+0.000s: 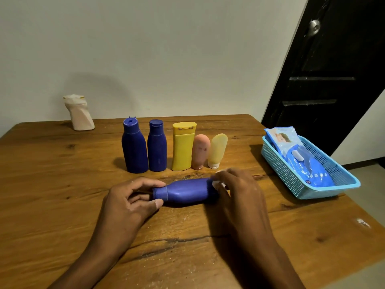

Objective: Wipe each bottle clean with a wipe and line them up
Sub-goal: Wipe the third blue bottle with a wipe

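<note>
A blue bottle (pixel 187 190) lies on its side on the wooden table (pixel 62 184), held between both hands. The left hand (pixel 129 199) pinches the cap end, forefinger curled over the top of the cap and thumb pressed against its near side. The right hand (pixel 235 190) is curled round the bottle's other end, with a white wipe (pixel 216 183) bunched under the fingers against the base, so the bottle's body spans the gap between the two grips and only a scrap of the wipe shows. Just beyond the held bottle, behind both hands, five bottles stand upright in a row: a dark blue bottle with an open cap (pixel 134 147), a second dark blue bottle (pixel 157 146) close beside it, a yellow bottle (pixel 183 147), a pink tube (pixel 201 152) and a pale yellow tube (pixel 217 151), both tubes standing cap down. Far to the left of the left hand, near the wall, a cream bottle (pixel 79 112) stands alone. To the right of the right hand, a light blue basket (pixel 291 174) holds a pack of wipes (pixel 302 159).
</note>
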